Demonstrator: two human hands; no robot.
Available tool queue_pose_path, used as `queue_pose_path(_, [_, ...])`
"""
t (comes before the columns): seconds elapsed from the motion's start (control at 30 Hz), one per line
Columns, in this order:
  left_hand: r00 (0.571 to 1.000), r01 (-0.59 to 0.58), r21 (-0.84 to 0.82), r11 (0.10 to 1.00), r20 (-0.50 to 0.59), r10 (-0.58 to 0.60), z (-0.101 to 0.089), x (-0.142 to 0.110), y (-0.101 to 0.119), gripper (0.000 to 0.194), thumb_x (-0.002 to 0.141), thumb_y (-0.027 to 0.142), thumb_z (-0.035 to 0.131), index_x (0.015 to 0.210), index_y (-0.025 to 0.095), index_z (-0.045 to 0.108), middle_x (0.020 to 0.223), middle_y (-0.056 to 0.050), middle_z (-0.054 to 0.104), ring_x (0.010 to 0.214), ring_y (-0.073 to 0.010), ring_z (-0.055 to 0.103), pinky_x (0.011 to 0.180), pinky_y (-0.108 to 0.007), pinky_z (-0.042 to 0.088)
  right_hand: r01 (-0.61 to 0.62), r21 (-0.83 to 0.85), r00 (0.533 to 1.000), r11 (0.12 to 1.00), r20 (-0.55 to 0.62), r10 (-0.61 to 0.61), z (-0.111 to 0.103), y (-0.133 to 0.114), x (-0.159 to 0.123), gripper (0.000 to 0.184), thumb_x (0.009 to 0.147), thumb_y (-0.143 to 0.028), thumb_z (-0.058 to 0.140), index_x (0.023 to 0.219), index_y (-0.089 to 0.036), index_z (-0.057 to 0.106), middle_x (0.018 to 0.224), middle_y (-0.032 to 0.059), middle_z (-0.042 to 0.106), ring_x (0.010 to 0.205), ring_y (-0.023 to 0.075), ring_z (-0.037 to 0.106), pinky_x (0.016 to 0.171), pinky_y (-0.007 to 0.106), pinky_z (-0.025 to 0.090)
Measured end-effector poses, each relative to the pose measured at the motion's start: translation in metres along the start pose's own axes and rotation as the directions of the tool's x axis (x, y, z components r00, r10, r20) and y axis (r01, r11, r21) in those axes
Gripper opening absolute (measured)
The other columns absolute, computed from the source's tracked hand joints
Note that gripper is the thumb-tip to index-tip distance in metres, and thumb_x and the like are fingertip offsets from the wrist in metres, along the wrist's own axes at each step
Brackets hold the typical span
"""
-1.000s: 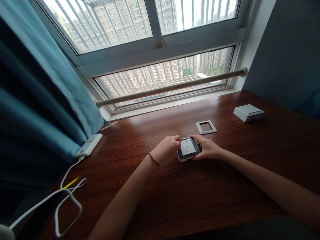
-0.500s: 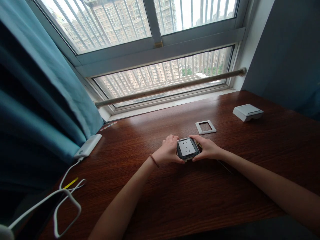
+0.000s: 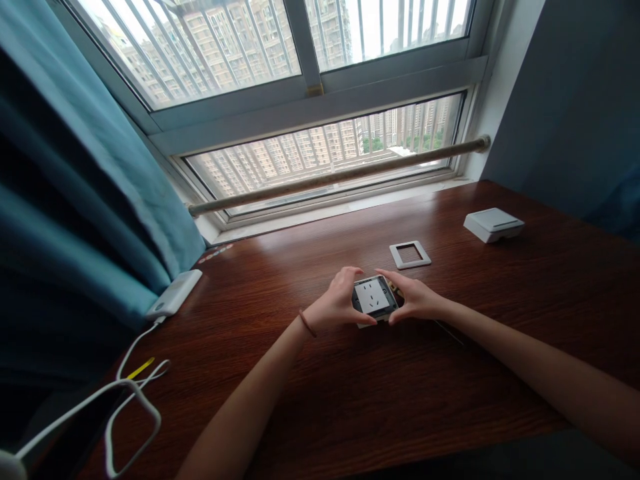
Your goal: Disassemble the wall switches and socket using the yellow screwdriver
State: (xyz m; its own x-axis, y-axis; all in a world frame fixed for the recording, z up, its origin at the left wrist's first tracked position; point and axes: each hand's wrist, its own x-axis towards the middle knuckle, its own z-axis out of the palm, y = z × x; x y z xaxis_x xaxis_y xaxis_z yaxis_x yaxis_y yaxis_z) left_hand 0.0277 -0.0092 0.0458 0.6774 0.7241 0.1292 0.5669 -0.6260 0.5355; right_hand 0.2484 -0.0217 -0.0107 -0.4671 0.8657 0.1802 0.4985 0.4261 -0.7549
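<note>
A wall socket (image 3: 372, 297) with a white slotted face and a dark surround sits between my hands on the brown desk. My left hand (image 3: 341, 300) grips its left side, thumb along the near edge and fingers at the far edge. On the right side, my right hand (image 3: 416, 297) holds it the same way, with thumb and fingers curved around the corner. Just beyond lies a white square frame (image 3: 424, 262) with an open middle. Partly hidden behind my right hand is a small yellowish thing, too covered to name. A thin rod (image 3: 451, 333) shows beneath my right wrist.
A white box-like case (image 3: 493, 225) rests at the back right of the desk (image 3: 380, 387). At the left edge lies a white power strip (image 3: 175, 294) with a looped white cable (image 3: 156, 413) and yellow tag. Blue curtain (image 3: 145, 220) and a window with a rail (image 3: 345, 176) border the desk.
My left hand's grip has shifted slightly, its thumb reaching further right along the socket's near edge. The socket stays between both hands.
</note>
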Motion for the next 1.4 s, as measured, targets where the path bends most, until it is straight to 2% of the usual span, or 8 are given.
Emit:
queue_pose_path(0.13, [0.998, -0.011, -0.020, 1.000, 0.055, 0.012, 0.011, -0.002, -0.001, 0.096, 0.047, 0.050, 0.073, 0.125, 0.014, 0.029, 0.126, -0.017, 0.037, 0.117, -0.0297, 0.036, 0.098, -0.044, 0.029, -0.146, 0.174, 0.962, 0.974, -0.204, 0.181, -0.007, 0.002, 0.000, 0.076, 0.054, -0.040, 0.072, 0.120, -0.020, 0.042, 0.104, 0.0073, 0.059, 0.087, 0.0217, 0.059, 0.075, 0.034, 0.046])
queue_pose_path(0.2, [0.997, -0.017, -0.014, 1.000, 0.070, 0.018, 0.014, -0.002, -0.001, 0.093, 0.051, 0.049, 0.071, 0.126, 0.015, 0.029, 0.126, -0.016, 0.038, 0.116, -0.0287, 0.037, 0.097, -0.043, 0.030, -0.220, 0.364, 0.877, 0.905, -0.333, 0.347, -0.014, 0.001, 0.000, 0.051, 0.059, -0.040, 0.069, 0.102, -0.017, 0.052, 0.076, 0.0023, 0.062, 0.054, 0.0145, 0.057, 0.050, 0.027, 0.046])
queue_pose_path(0.27, [0.997, -0.021, 0.017, 1.000, 0.070, 0.020, 0.016, -0.001, -0.002, 0.089, 0.053, 0.050, 0.070, 0.125, 0.015, 0.032, 0.124, -0.015, 0.039, 0.114, -0.0282, 0.038, 0.096, -0.043, 0.031, -0.221, 0.514, 0.806, 0.829, -0.382, 0.452, -0.023, -0.002, -0.002, 0.031, 0.065, -0.041, 0.063, 0.081, -0.016, 0.053, 0.054, -0.0035, 0.053, 0.034, 0.0084, 0.042, 0.033, 0.021, 0.033])
queue_pose_path(0.5, [0.999, 0.009, 0.080, 0.997, 0.041, -0.012, 0.019, 0.000, -0.002, 0.085, 0.051, 0.057, 0.067, 0.121, 0.017, 0.039, 0.116, -0.013, 0.042, 0.106, -0.0267, 0.041, 0.091, -0.042, 0.035, -0.067, 0.522, 0.719, 0.850, -0.566, 0.404, -0.066, -0.022, 0.007, 0.029, 0.080, -0.042, 0.044, 0.063, -0.019, 0.041, 0.040, -0.0051, 0.046, 0.033, 0.0073, 0.038, 0.032, 0.017, 0.030])
queue_pose_path(0.7, [0.999, -0.014, 0.041, 0.999, 0.035, 0.013, 0.016, 0.001, -0.003, 0.089, 0.047, 0.055, 0.070, 0.122, 0.018, 0.041, 0.114, -0.011, 0.045, 0.104, -0.0254, 0.042, 0.092, -0.040, 0.034, 0.078, 0.495, 0.812, 0.865, -0.535, 0.233, -0.094, -0.059, 0.038, 0.034, 0.078, -0.051, 0.048, 0.067, -0.019, 0.042, 0.044, -0.0047, 0.051, 0.031, 0.0058, 0.037, 0.027, 0.015, 0.026])
queue_pose_path(0.93, [0.997, -0.047, 0.030, 0.998, 0.065, 0.045, 0.015, 0.001, -0.008, 0.092, 0.047, 0.058, 0.069, 0.124, 0.019, 0.038, 0.116, -0.010, 0.045, 0.105, -0.0253, 0.040, 0.093, -0.040, 0.032, 0.023, 0.248, 0.871, 0.968, -0.481, 0.103, -0.074, -0.057, 0.038, 0.033, 0.071, -0.050, 0.057, 0.076, -0.019, 0.045, 0.053, -0.0029, 0.056, 0.039, 0.0094, 0.049, 0.035, 0.018, 0.037])
queue_pose_path(1.2, [0.995, -0.015, 0.000, 1.000, 0.095, 0.015, 0.018, 0.001, -0.011, 0.090, 0.051, 0.057, 0.067, 0.127, 0.022, 0.034, 0.117, -0.008, 0.045, 0.104, -0.0248, 0.038, 0.093, -0.039, 0.032, -0.002, -0.069, 0.863, 0.998, -0.503, -0.034, -0.072, -0.062, 0.028, 0.025, 0.075, -0.040, 0.057, 0.083, -0.020, 0.044, 0.066, -0.0006, 0.061, 0.054, 0.0132, 0.055, 0.051, 0.023, 0.041])
queue_pose_path(1.4, [0.996, -0.028, -0.012, 1.000, 0.088, 0.029, 0.019, 0.002, -0.012, 0.089, 0.053, 0.057, 0.067, 0.127, 0.022, 0.034, 0.116, -0.008, 0.045, 0.106, -0.0246, 0.037, 0.095, -0.038, 0.030, 0.028, -0.140, 0.870, 0.990, -0.485, -0.094, -0.067, -0.065, 0.028, 0.024, 0.077, -0.038, 0.055, 0.085, -0.020, 0.042, 0.068, -0.0002, 0.061, 0.055, 0.0134, 0.055, 0.052, 0.023, 0.039])
